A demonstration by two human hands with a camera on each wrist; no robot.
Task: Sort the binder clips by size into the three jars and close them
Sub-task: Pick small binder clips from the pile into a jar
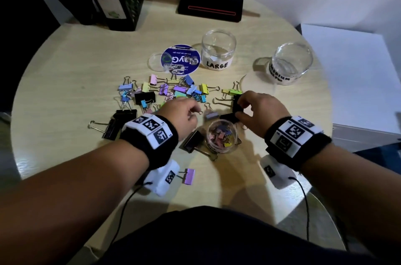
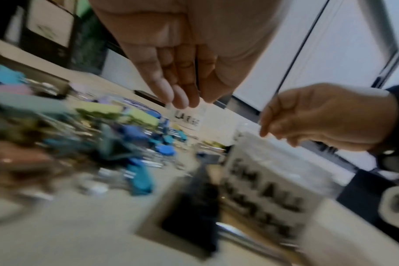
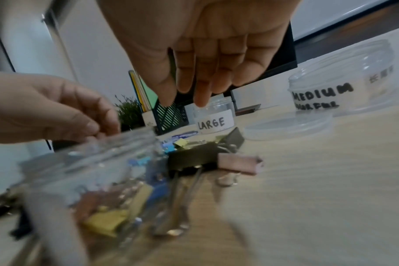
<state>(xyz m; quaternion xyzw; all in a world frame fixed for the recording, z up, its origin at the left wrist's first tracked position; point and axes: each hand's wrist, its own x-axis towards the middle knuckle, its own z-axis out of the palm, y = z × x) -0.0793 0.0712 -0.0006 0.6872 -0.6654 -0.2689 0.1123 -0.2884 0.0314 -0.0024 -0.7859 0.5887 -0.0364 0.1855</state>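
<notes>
Head view: right hand [image 1: 258, 110] over black clips [image 1: 235, 104], beyond small jar [image 1: 222, 135]

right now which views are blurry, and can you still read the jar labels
Head view: fairly sharp, dim at the edges, LARGE jar label readable. Left wrist view: heavy motion blur, clip pile smeared, small jar label barely legible. Right wrist view: foreground blurred, MEDIUM jar label clear.

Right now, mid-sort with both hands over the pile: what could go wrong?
1. The right hand reaches black clips beside the open clear small jar; a knock could tip it.
2. The clear lid near the MEDIUM jar could get swept by a wrist.
3. A purple clip under the left wrist may be missed.
</notes>
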